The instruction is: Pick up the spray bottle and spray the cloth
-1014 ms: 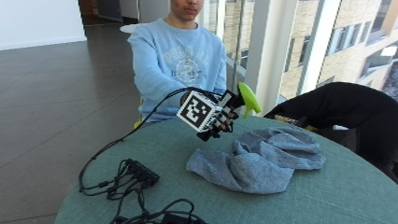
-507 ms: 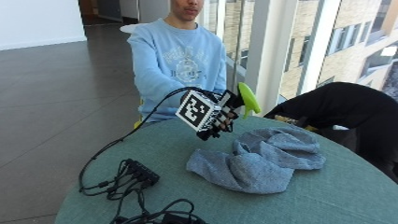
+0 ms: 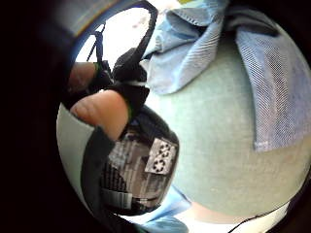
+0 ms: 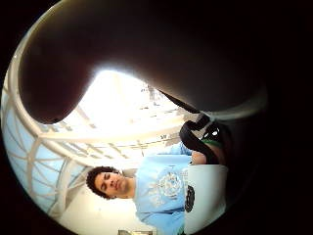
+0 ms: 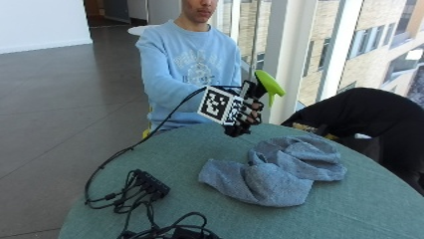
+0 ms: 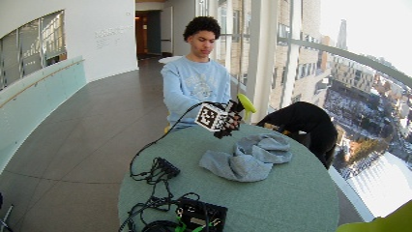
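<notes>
round green table point(image 5: 371, 209), black cables and a plug block point(image 5: 149, 183) on your side near the edge, a black coat point(image 5: 361, 112) over the chair beyond. nothing between your hand and the cloth point(image 5: 278, 167), which lies crumpled mid-table. spray bottle point(image 5: 268, 83) is off the table, in your gloved right hand point(image 5: 244, 113), long axis about upright, green head on top, tilted out over the cloth. your fingers are curled round its body, hand raised above the near rim, just short of the cloth.
</notes>
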Available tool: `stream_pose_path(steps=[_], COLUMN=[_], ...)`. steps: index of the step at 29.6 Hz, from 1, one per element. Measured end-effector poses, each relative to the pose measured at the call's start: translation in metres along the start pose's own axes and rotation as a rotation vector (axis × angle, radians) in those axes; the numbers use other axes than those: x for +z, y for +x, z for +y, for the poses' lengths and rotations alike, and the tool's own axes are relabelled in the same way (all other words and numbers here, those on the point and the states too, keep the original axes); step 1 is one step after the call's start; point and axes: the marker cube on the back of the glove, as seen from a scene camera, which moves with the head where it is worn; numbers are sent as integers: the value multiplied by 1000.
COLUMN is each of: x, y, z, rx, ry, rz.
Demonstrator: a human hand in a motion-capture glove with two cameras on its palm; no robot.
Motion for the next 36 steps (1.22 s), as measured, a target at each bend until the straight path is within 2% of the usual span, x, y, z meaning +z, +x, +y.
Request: stream_pose_path(steps=[9, 18, 27, 36], x=[75, 146, 177, 181], y=[-34, -37, -30, -24], z=[-23, -61, -87, -90], rx=[-272, -419, -434, -449], ry=[79, 93, 132, 135], rz=[-73, -149, -96, -69])
